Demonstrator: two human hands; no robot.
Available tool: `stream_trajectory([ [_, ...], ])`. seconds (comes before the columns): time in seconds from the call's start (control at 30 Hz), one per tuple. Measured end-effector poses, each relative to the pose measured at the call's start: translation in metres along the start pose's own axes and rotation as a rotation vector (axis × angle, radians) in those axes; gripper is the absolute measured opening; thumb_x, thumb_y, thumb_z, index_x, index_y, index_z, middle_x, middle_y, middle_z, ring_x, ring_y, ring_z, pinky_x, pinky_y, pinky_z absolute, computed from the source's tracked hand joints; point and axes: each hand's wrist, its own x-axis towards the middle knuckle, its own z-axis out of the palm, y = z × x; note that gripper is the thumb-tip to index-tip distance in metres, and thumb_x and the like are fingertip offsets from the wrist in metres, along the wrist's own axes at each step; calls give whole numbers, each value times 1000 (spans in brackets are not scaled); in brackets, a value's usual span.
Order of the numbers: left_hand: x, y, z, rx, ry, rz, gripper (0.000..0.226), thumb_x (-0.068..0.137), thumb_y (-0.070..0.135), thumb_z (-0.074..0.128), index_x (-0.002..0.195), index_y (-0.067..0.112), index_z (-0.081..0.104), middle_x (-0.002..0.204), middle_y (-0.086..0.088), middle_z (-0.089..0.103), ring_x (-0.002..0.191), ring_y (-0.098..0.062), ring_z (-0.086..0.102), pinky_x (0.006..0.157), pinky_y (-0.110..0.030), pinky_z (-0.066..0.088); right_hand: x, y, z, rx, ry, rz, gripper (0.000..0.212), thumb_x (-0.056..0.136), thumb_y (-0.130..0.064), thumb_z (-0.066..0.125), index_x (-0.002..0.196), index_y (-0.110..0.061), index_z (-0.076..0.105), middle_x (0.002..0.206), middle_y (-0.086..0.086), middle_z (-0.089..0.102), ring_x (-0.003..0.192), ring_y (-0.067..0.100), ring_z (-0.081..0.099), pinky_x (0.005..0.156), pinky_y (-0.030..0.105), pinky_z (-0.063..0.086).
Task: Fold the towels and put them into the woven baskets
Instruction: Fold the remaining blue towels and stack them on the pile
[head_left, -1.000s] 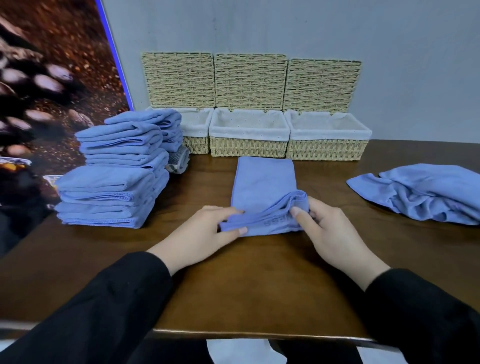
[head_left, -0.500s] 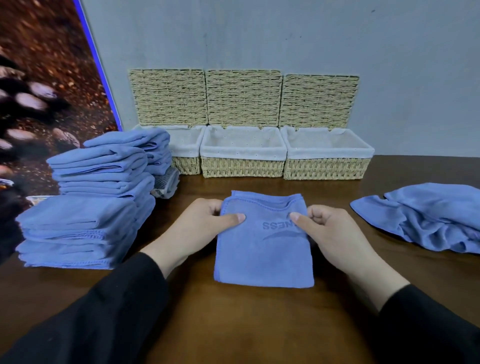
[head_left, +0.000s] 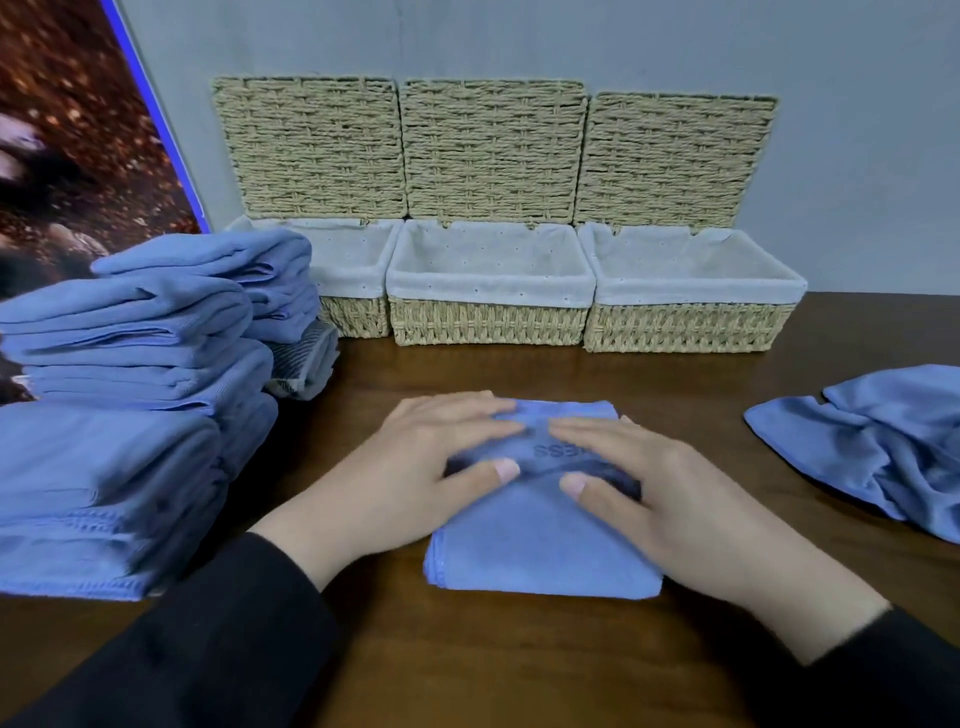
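Left grip: the left hand (head_left: 426, 467) is laid flat, fingers straight, pressed on the folded towel (head_left: 540, 525); nothing is clasped.
Right grip: the right hand (head_left: 654, 493) is likewise spread flat on the same towel, just beside the left.
Towel: found directly beneath both grips, on the worktop (head_left: 467, 649), folded to a small square.
Done: a stack of folded towels (head_left: 130, 415) is seen well out from the left grip.
Left: a crumpled towel (head_left: 883, 441) lies unfolded beyond the right grip.
Baskets: the woven baskets (head_left: 491, 312) ahead of the grips are judged unfilled where visible, so all placing appears outstanding.
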Motion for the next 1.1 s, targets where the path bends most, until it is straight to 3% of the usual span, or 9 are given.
stream_trajectory([
  [0.1, 2, -3, 5, 95, -245, -89, 79, 85, 80, 31, 156, 45, 26, 162, 33, 4, 143, 19, -13, 125, -33, -6, 5, 11, 4, -103, -214, 78, 77, 87, -73, 25, 158, -44, 19, 159, -39, 2, 141, -24, -11, 127, 31, -5],
  [0.23, 4, -5, 2, 130, -313, -117, 73, 92, 71, 42, 156, 49, 15, 159, 39, -3, 142, 19, -20, 124, -36, -13, 7, 22, 4, -174, -250, 83, 76, 88, -75, 21, 158, -48, 11, 160, -39, -8, 141, -22, -19, 127, 37, -8],
  [0.43, -4, -9, 5, 98, -124, -37, 71, 88, 77, 38, 151, 44, 38, 162, 29, 16, 147, 14, -9, 125, -44, -7, -14, 26, -5, 57, -66, -153, 54, 96, -69, 43, 142, -41, 53, 150, -28, 43, 147, 5, 31, 122, 36, 22],
  [0.57, -22, -4, -3, -53, 56, 38, 56, 91, 72, 43, 133, 40, 62, 143, 32, 48, 141, 11, 29, 121, -33, 18, -24, 23, -6, -58, -279, -132, 75, 75, -81, 65, 142, -58, 42, 152, -38, 20, 150, -6, 4, 119, 23, 11],
  [0.67, -34, 0, -7, -40, -95, 76, 66, 87, 80, 41, 140, 44, 53, 148, 32, 40, 146, 1, 26, 122, -33, 15, -24, 21, -6, -143, -207, -138, 68, 78, -76, 65, 139, -56, 43, 150, -40, 23, 148, -10, 10, 120, 20, 11],
  [0.8, -36, 9, -9, 18, -273, 17, 97, 69, 90, 50, 153, 49, 25, 154, 41, 16, 144, 20, -2, 121, -22, -6, -17, 18, -5, -56, 9, -162, 27, 93, -55, 60, 116, -42, 66, 129, -33, 57, 131, -4, 48, 111, 29, 35],
  [0.87, -33, 12, -6, 47, -189, 12, 82, 74, 81, 60, 146, 51, 35, 148, 44, 26, 141, 23, 6, 122, -21, 0, -16, 18, -8, -13, 25, -103, 25, 93, -57, 59, 114, -44, 64, 125, -33, 60, 130, -3, 49, 108, 29, 38],
  [0.97, -31, 8, -1, -48, 35, 10, 26, 88, 58, 63, 110, 45, 61, 129, 35, 58, 130, 11, 43, 113, -27, 28, -17, 19, -12, -62, -51, -8, 50, 78, -75, 62, 122, -53, 53, 130, -35, 52, 132, -4, 38, 104, 24, 38],
  [1.1, -33, 12, -9, -206, 135, -130, 20, 88, 58, 61, 92, 38, 63, 86, 11, 67, 93, -10, 56, 78, -20, 40, -19, 16, -10, -18, 38, 34, 43, 77, -77, 58, 106, -45, 56, 93, -13, 64, 101, 4, 51, 77, 19, 43],
])
